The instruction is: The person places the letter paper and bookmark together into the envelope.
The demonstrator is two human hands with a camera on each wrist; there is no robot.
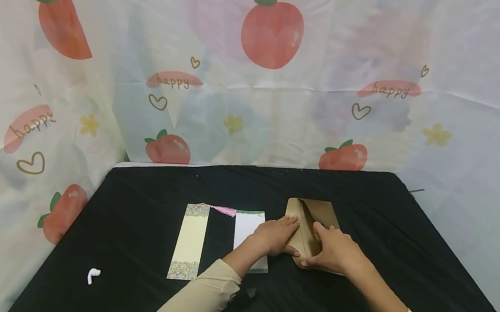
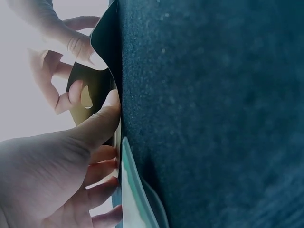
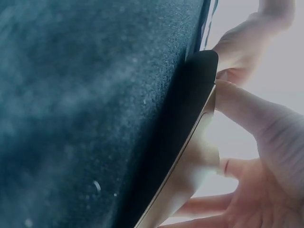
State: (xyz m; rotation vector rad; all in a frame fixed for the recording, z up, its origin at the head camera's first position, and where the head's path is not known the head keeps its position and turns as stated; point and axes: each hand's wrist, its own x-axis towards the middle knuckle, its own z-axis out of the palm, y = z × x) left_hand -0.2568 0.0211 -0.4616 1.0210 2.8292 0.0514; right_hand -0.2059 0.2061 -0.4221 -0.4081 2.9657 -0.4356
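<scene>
A brown paper envelope [image 1: 327, 212] lies on the black cloth in the head view, its pocket gaping in a dark slit beside the flap. My left hand [image 1: 275, 235] rests on its left side, fingers extended over the flap and thumb by the near edge. My right hand [image 1: 336, 247] grips the envelope's front edge, thumb at the near corner and index finger at the opening. In the right wrist view, the right thumb touches the end of the envelope [image 3: 187, 173]. A white card with green borders [image 1: 248, 228] lies partly under my left forearm.
A cream bookmark with patterned ends [image 1: 191, 238] lies left of the card, with a pink tassel [image 1: 225, 211] between them. One white earbud [image 1: 93, 275] sits at the table's left. Fruit-printed curtains [image 1: 281, 114] enclose the black-covered table [image 1: 135, 225].
</scene>
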